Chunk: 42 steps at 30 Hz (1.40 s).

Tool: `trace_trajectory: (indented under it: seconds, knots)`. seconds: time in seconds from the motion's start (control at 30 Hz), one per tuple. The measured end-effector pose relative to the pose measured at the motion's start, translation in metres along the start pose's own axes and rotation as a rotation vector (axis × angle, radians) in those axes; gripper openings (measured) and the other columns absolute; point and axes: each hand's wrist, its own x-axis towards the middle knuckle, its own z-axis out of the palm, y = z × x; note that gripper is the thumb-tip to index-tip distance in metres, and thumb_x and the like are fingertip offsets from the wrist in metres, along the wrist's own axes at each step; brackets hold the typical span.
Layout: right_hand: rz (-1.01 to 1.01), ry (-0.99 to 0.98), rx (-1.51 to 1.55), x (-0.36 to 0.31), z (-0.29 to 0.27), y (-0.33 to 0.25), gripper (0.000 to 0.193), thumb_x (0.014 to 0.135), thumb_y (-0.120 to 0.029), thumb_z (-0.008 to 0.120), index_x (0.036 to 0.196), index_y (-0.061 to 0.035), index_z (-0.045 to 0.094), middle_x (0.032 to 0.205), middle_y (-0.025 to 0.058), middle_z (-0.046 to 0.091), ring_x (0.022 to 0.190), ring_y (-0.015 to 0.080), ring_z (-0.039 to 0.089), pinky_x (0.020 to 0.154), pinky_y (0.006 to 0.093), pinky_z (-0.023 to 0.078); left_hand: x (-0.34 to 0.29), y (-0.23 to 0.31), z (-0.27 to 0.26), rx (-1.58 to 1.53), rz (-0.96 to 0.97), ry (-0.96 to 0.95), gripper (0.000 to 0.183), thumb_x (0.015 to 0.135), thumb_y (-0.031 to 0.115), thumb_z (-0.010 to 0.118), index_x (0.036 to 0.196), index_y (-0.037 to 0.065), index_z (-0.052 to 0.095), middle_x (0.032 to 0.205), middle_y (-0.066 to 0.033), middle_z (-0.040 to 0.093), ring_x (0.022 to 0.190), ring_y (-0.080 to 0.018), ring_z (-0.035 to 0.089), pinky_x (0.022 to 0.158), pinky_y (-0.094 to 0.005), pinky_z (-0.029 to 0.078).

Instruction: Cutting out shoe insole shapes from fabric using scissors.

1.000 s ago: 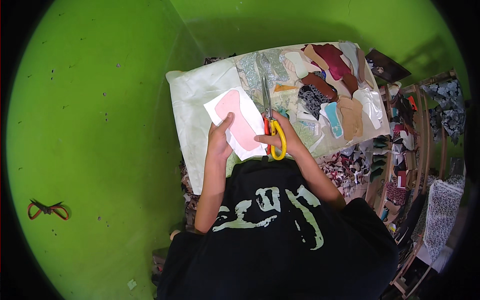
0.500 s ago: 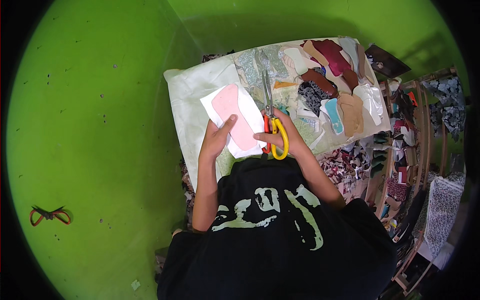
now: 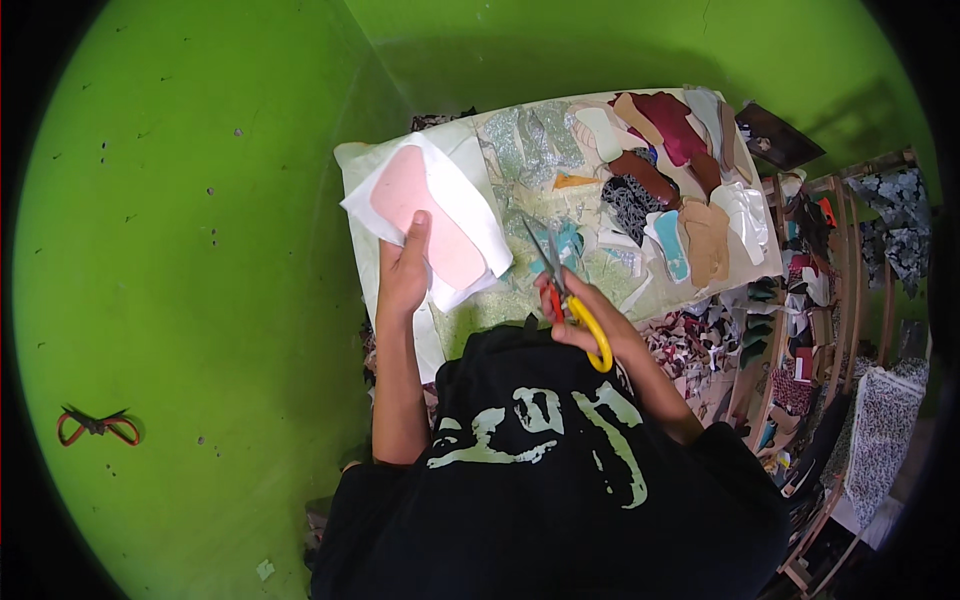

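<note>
My left hand (image 3: 405, 275) grips a pink insole-shaped piece (image 3: 410, 205) together with a white sheet (image 3: 465, 215) beneath it, thumb on top and fingers hidden underneath. Both are raised over the left part of the table. To the right, my right hand (image 3: 590, 310) is closed on scissors (image 3: 575, 300) with one yellow and one orange-red handle. Their blades point up and to the left, slightly parted, a short way off the sheet's right edge. Nothing lies between the blades.
On the white-covered table (image 3: 365, 260), several insole-shaped pieces lie at the right, among them a tan one (image 3: 705, 240) and a blue one (image 3: 670, 245). Fabric scraps (image 3: 690, 340) heap below its right edge. Wooden racks (image 3: 850, 250) stand at the right; red-handled snips (image 3: 98, 425) hang on the green wall.
My left hand has carried the pink piece and sheet up and left. My right hand has come off them and moved down and right, its scissors now tilted with blades parted.
</note>
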Motion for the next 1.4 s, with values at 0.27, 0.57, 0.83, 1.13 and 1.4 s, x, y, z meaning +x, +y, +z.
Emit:
trace_trajectory:
  seconds: [0.27, 0.57, 0.83, 1.13, 1.4]
  knots:
    - [-0.094, 0.042, -0.395, 0.000, 0.016, -0.023, 0.095, 0.065, -0.054, 0.088, 0.121, -0.0010, 0.034, 0.087, 0.0204, 0.056, 0.081, 0.0418, 0.061, 0.076, 0.0437, 0.048, 0.001, 0.028, 0.017, -0.124, 0.065, 0.053, 0.045, 0.104, 0.024, 0.053, 0.139, -0.004, 0.045, 0.132, -0.0123, 0.055, 0.118, -0.0180, 0.053, 0.102, -0.0327, 0.042]
    - [-0.079, 0.008, -0.156, 0.007, 0.022, -0.034, 0.084, 0.073, -0.071, 0.072, 0.108, -0.0017, 0.038, 0.073, 0.0126, 0.055, 0.066, 0.0287, 0.060, 0.063, 0.0373, 0.047, 0.002, 0.026, 0.022, 0.216, 0.227, 0.024, 0.044, 0.104, 0.021, 0.052, 0.138, -0.006, 0.044, 0.133, -0.0140, 0.055, 0.121, -0.0190, 0.051, 0.105, -0.0323, 0.038]
    - [0.008, 0.020, -0.062, 0.002, 0.030, -0.045, 0.050, 0.088, -0.050, 0.056, 0.094, -0.0052, 0.035, 0.061, 0.0074, 0.050, 0.047, 0.0153, 0.049, 0.046, 0.0286, 0.040, 0.002, 0.024, 0.024, 0.227, 0.309, 0.097, 0.041, 0.104, 0.023, 0.051, 0.131, -0.007, 0.048, 0.123, -0.0157, 0.059, 0.112, -0.0195, 0.055, 0.098, -0.0332, 0.043]
    - [-0.105, 0.034, 0.186, 0.003, 0.036, -0.047, 0.082, 0.081, -0.081, 0.052, 0.102, -0.0025, 0.037, 0.060, 0.0059, 0.050, 0.048, 0.0174, 0.053, 0.048, 0.0316, 0.044, -0.007, 0.027, 0.035, 0.211, 0.347, 0.106, 0.038, 0.105, 0.021, 0.051, 0.130, -0.007, 0.050, 0.120, -0.0145, 0.061, 0.109, -0.0183, 0.057, 0.095, -0.0320, 0.044]
    - [-0.096, 0.030, -0.179, 0.001, 0.022, -0.058, 0.078, 0.084, -0.074, 0.056, 0.103, 0.0002, 0.038, 0.070, 0.0144, 0.056, 0.063, 0.0334, 0.060, 0.061, 0.0405, 0.046, -0.009, 0.029, 0.030, 0.234, 0.338, 0.032, 0.036, 0.104, 0.019, 0.051, 0.129, -0.007, 0.051, 0.120, -0.0130, 0.060, 0.109, -0.0177, 0.056, 0.096, -0.0320, 0.043]
